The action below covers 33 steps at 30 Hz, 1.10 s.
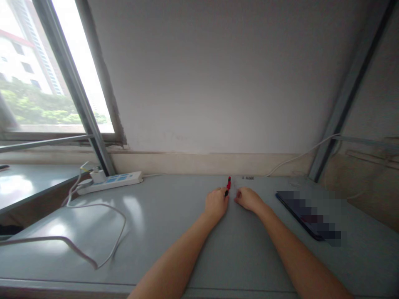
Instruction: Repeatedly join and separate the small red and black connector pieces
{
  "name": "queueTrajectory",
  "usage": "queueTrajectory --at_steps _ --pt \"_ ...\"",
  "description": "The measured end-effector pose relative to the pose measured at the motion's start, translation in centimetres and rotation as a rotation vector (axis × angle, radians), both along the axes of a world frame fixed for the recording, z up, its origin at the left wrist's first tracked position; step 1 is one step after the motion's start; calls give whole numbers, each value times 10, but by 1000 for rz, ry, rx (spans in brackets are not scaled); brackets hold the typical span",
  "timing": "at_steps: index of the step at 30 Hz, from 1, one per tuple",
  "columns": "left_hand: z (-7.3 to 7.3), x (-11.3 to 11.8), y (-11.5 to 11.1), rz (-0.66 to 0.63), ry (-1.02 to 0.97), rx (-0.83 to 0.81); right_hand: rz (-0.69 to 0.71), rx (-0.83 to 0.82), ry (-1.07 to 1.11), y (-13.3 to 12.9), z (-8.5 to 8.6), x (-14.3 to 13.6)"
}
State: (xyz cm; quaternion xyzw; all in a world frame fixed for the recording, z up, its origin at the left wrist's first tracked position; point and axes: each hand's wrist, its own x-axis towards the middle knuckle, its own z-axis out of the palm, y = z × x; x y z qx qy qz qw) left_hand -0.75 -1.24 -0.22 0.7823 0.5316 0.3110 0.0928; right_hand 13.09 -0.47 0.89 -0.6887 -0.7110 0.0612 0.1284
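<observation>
My left hand (216,203) is closed around a small red and black object (229,183), whose red part sticks up past the fingers with a black piece by the fingertips. Just to its right, my right hand (248,199) has its fingers curled together; anything between them is too small to make out. The two hands are a short gap apart over the grey table (174,249). Beyond the right hand, several tiny dark pieces (248,178) lie in a row close to the wall.
A white power strip (120,180) with plugs sits at the back left, its white cable (121,228) looping over the left side. A dark, partly pixelated flat device (299,214) lies on the right. Metal posts (346,99) stand at both sides, with a window at left.
</observation>
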Motion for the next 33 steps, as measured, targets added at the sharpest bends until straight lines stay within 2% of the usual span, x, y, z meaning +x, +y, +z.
queueTrajectory --at_steps 2,4,10,14,18,26,33 --pt "1 0 1 33 56 -18 11 -4 -29 -1 1 -1" --pt "1 0 2 52 31 -28 38 -3 -54 -2 2 -1" --pt "3 2 4 59 -285 16 139 8 -47 -5 5 -4" --pt "10 4 3 79 -480 27 148 15 -20 -5 7 -4" --pt "15 4 2 106 -588 30 147 13 -25 -6 8 -5" --pt "15 4 1 73 -638 43 198 47 -5 -4 5 -3" --pt "11 6 2 -46 -609 -18 237 142 106 -5 9 -6"
